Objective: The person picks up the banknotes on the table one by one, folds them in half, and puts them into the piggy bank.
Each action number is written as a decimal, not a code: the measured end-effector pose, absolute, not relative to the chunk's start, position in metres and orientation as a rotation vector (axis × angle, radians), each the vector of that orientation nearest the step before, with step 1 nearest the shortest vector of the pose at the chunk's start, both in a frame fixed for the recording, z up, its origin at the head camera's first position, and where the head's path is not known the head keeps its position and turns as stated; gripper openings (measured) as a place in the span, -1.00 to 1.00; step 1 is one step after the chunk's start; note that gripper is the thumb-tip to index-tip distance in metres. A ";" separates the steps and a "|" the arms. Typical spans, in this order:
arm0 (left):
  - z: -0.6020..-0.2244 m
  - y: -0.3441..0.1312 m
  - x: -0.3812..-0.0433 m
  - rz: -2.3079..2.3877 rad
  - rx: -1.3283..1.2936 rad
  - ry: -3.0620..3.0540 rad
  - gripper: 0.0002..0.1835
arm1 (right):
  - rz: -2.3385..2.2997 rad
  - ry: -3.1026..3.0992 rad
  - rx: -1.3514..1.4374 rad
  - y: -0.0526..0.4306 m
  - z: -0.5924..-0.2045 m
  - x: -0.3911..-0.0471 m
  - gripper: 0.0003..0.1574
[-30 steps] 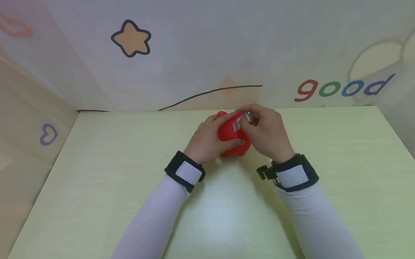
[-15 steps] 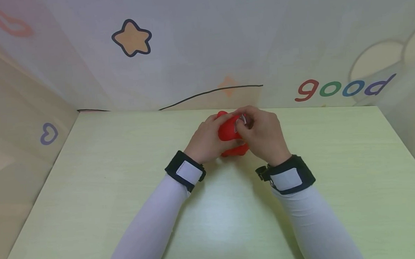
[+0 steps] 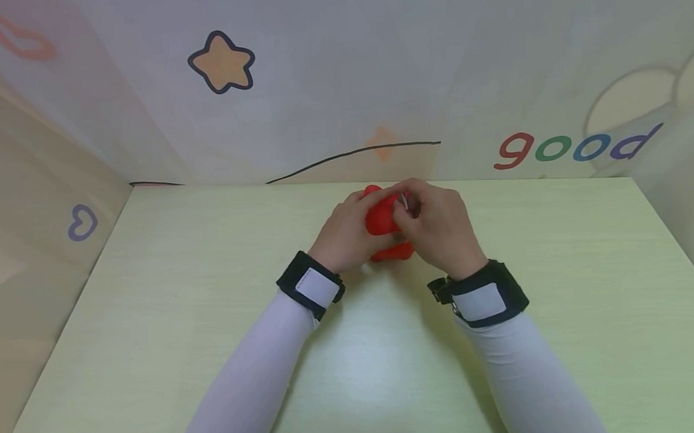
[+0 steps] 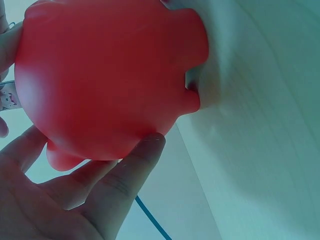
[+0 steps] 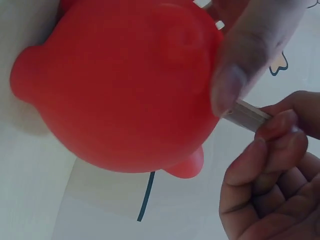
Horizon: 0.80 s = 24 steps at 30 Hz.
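A round red piggy bank (image 3: 380,221) with stubby legs stands near the table's back edge. My left hand (image 3: 344,236) grips it from the left, fingers and thumb spread around its body. In the left wrist view, fingertips press on the red side (image 4: 100,80). Over the top of the bank, my right hand (image 3: 440,228) pinches a thin folded paper slip (image 5: 246,116) between thumb and fingers. One end of the slip meets the bank's top beside a left-hand finger. A small printed figure shows on the slip in the left wrist view. The slot itself is hidden.
A pale wooden table (image 3: 211,313) surrounds the hands. Close behind the piggy bank rises a printed backdrop (image 3: 329,81) with a star and the word "good". Side panels border the table. Both wrists wear black straps (image 3: 309,286).
My right hand has shifted slightly left over the piggy bank. The slip's broad printed face, visible a second ago, now shows only as a narrow edge. My left hand keeps its grip.
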<state>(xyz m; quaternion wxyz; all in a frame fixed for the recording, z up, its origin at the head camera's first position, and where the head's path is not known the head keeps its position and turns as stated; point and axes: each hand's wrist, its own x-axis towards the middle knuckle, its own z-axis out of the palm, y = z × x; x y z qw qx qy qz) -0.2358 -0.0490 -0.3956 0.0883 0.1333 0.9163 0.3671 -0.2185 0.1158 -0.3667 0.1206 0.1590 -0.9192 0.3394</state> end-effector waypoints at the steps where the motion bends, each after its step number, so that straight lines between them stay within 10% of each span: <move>1: -0.396 -0.049 -0.236 1.092 0.396 2.726 -0.16 | 0.991 -2.694 0.468 0.116 -0.366 -0.218 -0.68; 24: -0.396 -0.049 -0.236 1.139 0.402 2.714 -0.11 | 0.976 -2.783 0.417 0.122 -0.354 -0.215 -0.59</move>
